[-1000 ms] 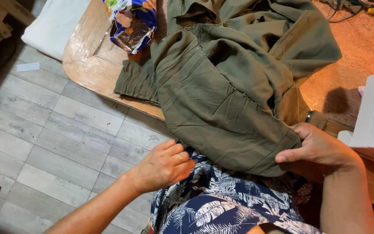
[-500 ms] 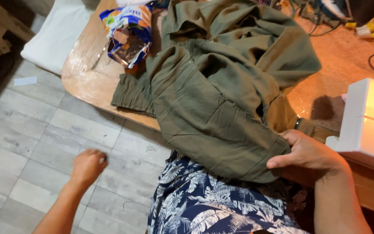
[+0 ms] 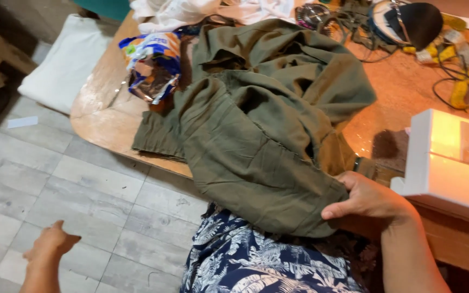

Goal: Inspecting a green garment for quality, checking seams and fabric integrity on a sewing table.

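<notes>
A bunched olive-green garment lies across the wooden table and hangs over its near edge onto my lap. My right hand grips the garment's lower right edge, thumb on top of the cloth. Out to the side over the grey tiled floor is my left hand, low and away from the table, fingers loosely curled and holding nothing.
A white sewing machine stands at the table's right. A crinkled blue and orange snack bag lies by the far left edge. White cloth, cables and a yellow tape sit at the back. A white cushion rests on the floor.
My left hand left the garment's lower edge and swung out left and down over the floor. My right hand kept its grip on the cloth.
</notes>
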